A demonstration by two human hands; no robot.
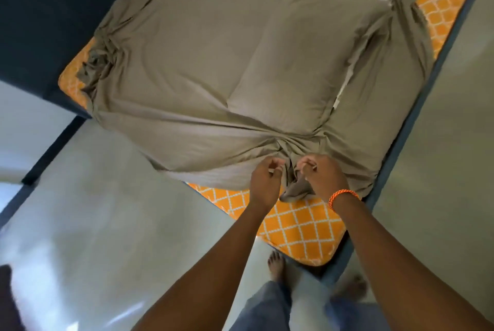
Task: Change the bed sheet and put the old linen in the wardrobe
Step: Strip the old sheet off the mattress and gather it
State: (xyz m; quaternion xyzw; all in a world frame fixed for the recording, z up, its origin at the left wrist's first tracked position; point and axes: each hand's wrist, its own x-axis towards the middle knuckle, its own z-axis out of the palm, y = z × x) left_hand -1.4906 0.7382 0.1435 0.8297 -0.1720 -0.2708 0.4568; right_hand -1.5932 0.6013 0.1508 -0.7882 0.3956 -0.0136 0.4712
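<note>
My right hand [318, 175] pinches the knot [292, 162] in the sheet [187, 63], my left hand [266, 182] curled beside it, bed [302, 226] stretching away ahead.

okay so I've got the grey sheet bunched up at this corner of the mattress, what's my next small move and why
Probably pull that gathered corner toward you and lift it off. The right hand grips the bunched grey sheet, the left hand sits curled beside it, the other three corners are already off the orange mattress, and a pillow lies on the sheet.
</note>
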